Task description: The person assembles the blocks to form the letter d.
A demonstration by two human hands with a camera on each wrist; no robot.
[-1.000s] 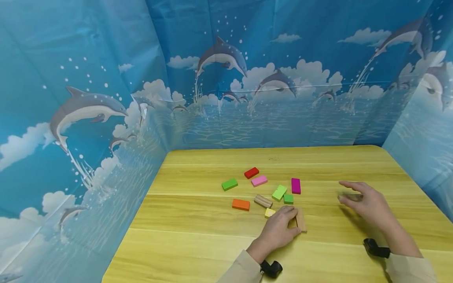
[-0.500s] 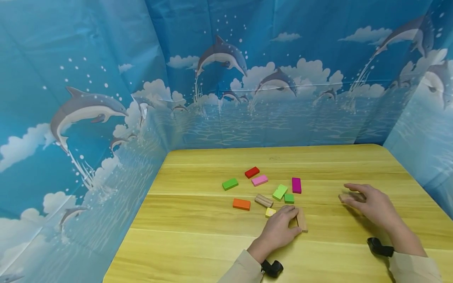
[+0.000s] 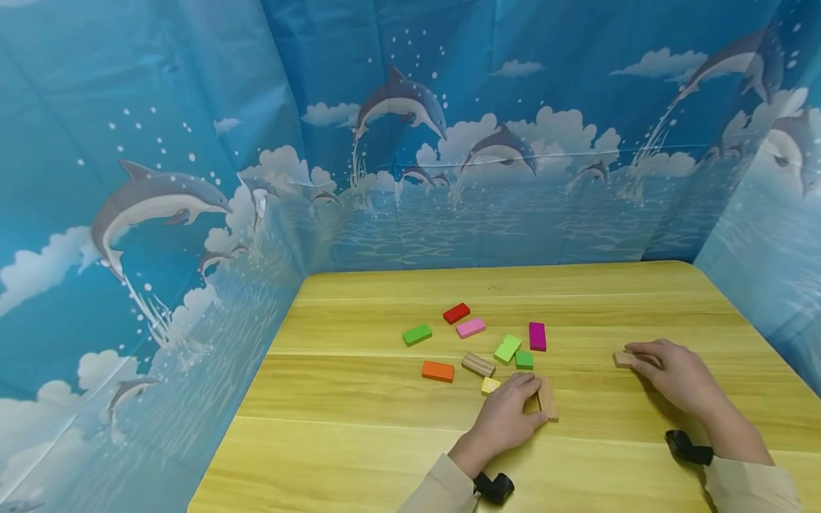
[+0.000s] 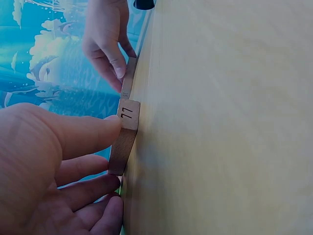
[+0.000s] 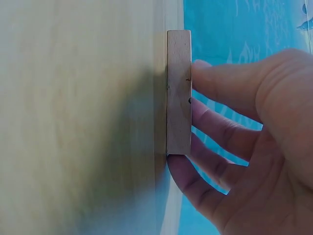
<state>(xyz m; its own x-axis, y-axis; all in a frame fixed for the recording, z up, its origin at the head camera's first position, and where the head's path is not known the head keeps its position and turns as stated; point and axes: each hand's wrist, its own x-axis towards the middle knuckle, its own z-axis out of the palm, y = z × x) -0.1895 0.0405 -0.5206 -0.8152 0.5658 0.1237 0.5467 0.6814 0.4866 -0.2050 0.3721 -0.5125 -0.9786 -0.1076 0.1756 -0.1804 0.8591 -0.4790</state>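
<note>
My left hand [image 3: 507, 413] holds a plain wooden block [image 3: 548, 400] lying flat on the table, thumb at its near end and fingers at the far side. In the left wrist view, the end of this block [image 4: 129, 115] bears dark printed digits. Over to the right, my right hand [image 3: 673, 374] grips a second plain wooden block [image 3: 621, 360], whose left end sticks out past the fingertips. From the right wrist, the thumb [image 5: 222, 85] touches this block [image 5: 179, 93] along one side while fingers curl behind it and at its lower end.
Several small blocks lie left of and beyond my left hand: yellow [image 3: 490, 385], striped wooden [image 3: 478, 364], orange [image 3: 437, 370], pink [image 3: 471, 328], red [image 3: 457, 313], magenta [image 3: 537, 336] and greens [image 3: 417, 335]. A dolphin-print curtain [image 3: 449, 214] borders the yellow table [image 3: 333, 442].
My right hand has shifted slightly right and down onto the right-hand wooden block, and its fingers have closed on it. My left hand stays in place on its block.
</note>
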